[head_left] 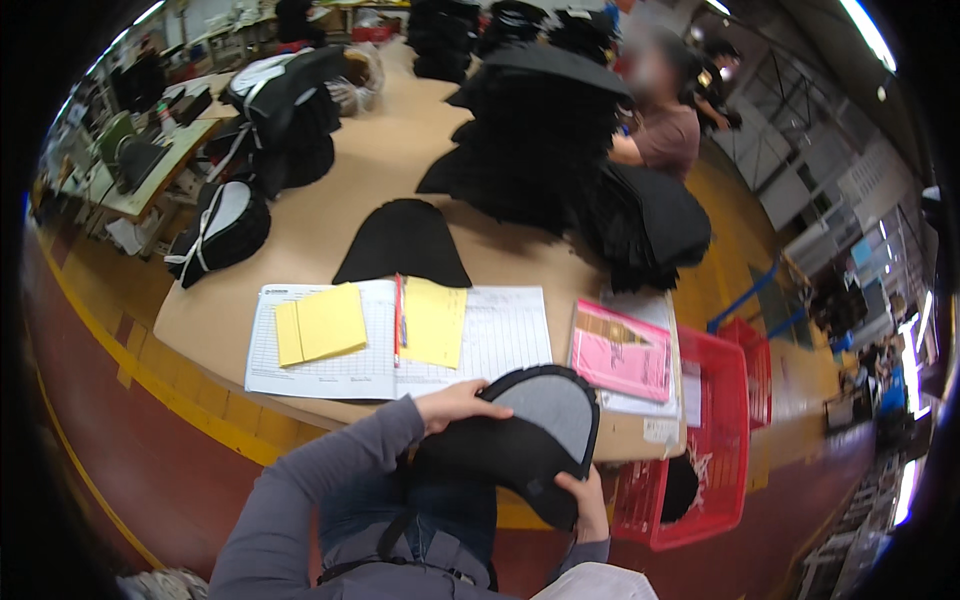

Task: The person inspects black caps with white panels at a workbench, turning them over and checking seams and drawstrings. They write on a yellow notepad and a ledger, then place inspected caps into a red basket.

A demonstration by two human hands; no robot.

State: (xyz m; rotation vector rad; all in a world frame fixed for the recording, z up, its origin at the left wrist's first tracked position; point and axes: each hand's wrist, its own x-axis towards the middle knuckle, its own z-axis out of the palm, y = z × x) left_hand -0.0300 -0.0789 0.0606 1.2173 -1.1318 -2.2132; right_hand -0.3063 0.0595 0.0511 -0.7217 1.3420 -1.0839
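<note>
I have a curved black fabric panel (pixel 470 450) with a grey inset (pixel 550 412) held between both hands, over my lap at the near edge of the table (pixel 315 225). My left hand (pixel 455 403) pinches its left upper edge, thumb lying on the front; my right hand (pixel 588 503) grasps the right lower edge. Whether it is one layer or several, I cannot tell. I'd judge the step in hand to be handling or checking this piece; the next move calls for keeping both edges supported, since it looks flexible. Just beyond lies the open record book (pixel 320 384), with a pink booklet (pixel 620 352) to its right and a plain black panel (pixel 405 245) farther off.
</note>
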